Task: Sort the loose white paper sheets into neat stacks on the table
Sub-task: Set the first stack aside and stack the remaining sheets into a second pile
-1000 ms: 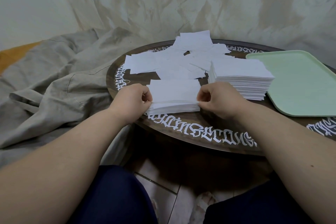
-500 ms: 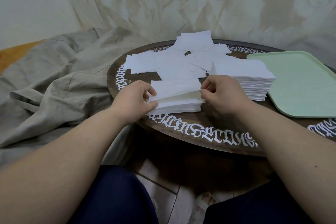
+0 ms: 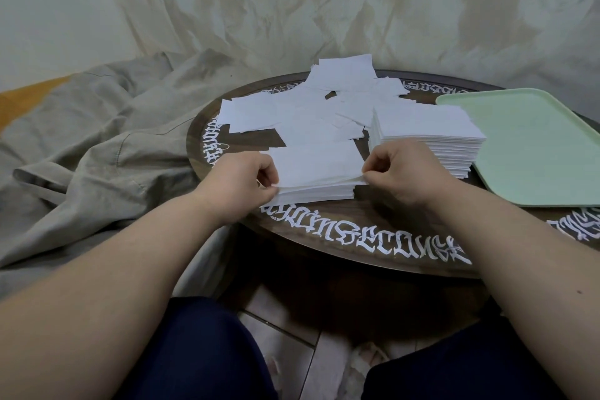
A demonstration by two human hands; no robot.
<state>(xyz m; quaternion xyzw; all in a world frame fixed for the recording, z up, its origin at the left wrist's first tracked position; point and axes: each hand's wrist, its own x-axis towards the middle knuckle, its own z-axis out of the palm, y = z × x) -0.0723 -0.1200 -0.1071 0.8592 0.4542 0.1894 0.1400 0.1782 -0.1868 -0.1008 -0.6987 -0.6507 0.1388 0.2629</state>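
Left hand [image 3: 240, 180]: fingers curled, pinching the left edge of the near stack [image 3: 316, 174] of white sheets. Right hand [image 3: 397, 172]: fingers [image 3: 373, 172] curled, pinching the right edge of the top sheets, lifted slightly off the rest of that stack. Near stack resting on the tabletop [image 3: 357, 227] close to the front rim, between both hands.

Just beyond the right hand: taller stack [image 3: 428, 136], squared, standing on the tabletop and touching or nearly touching the left edge of a pale green tray [image 3: 532, 146]. Tray surface bare, lying at the right side of the tabletop.

Behind the near stack: loose sheets [image 3: 308, 107], overlapping at mixed angles, spread across the far half of the tabletop up to its rear rim.

Tabletop round, dark brown, with white ornate lettering [image 3: 367, 237] around the border.

Left of the tabletop: crumpled grey-beige cloth [image 3: 97, 146]. Behind: draped pale fabric backdrop [image 3: 324, 3]. Below: dark blue trouser legs [image 3: 201, 354] and tiled floor [image 3: 292, 328].
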